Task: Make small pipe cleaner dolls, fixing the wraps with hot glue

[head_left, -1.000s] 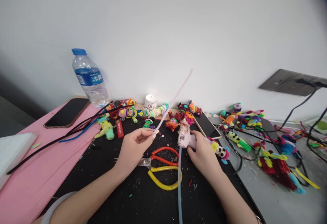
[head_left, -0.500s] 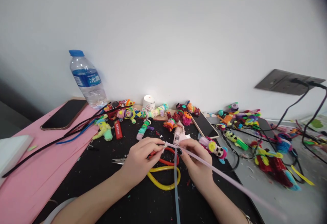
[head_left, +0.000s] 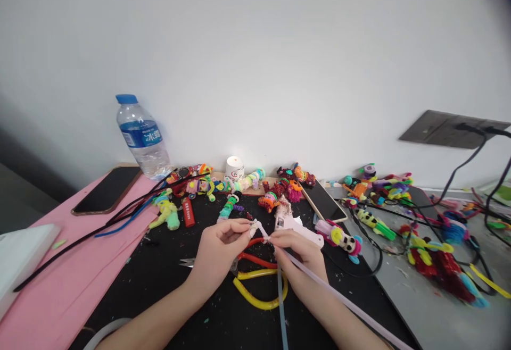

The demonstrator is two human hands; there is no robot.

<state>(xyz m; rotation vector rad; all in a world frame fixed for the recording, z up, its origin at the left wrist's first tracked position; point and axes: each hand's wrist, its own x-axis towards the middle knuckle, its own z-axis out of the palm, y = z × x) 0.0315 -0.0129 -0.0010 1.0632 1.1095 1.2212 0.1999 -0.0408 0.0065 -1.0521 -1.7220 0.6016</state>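
Observation:
In front of me, the fingertips of my left hand (head_left: 221,243) pinch the short bent end of a pale pink pipe cleaner (head_left: 343,298). My right hand (head_left: 301,259) grips the same stem a little further along, thumb against fingers, and its long tail runs over the wrist to the lower right. A pale blue strip (head_left: 281,307) hangs down below the right hand. Under both hands lie scissors with a yellow handle (head_left: 259,303) and a red handle (head_left: 257,259), partly hidden. Just beyond the right hand lies a pink glue gun (head_left: 301,228).
Several pipe-cleaner figures (head_left: 341,239) lie along the back and right. A water bottle (head_left: 143,140), a dark phone (head_left: 106,190), a red lighter (head_left: 188,213), a paper cup (head_left: 235,167) and a white phone (head_left: 325,201) surround the black mat (head_left: 159,291). Cables cross both sides.
The pipe cleaner's end between my hands is now bent at an angle instead of straight. My right fingers have curled in closer around it. The view has shifted slightly.

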